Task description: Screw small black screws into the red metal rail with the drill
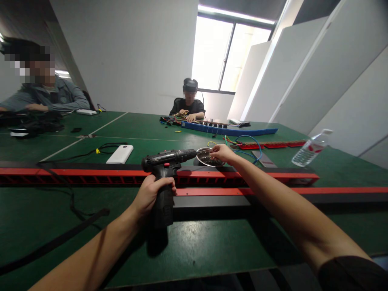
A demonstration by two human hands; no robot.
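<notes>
My left hand (150,196) is wrapped round the grip of a black cordless drill (165,166), which points right over a long red and black rail (91,174) lying across the green table (188,246). My right hand (222,153) reaches forward with pinched fingers into a small metal dish (207,158) of dark screws behind the rail. What the fingers hold is too small to make out.
A white power bank (120,154) and black cable (60,238) lie to the left. A plastic water bottle (311,149) lies at the right. Coloured wires (242,145), a blue rail (230,130) and another red rail (271,144) sit further back. Two other people sit at the table.
</notes>
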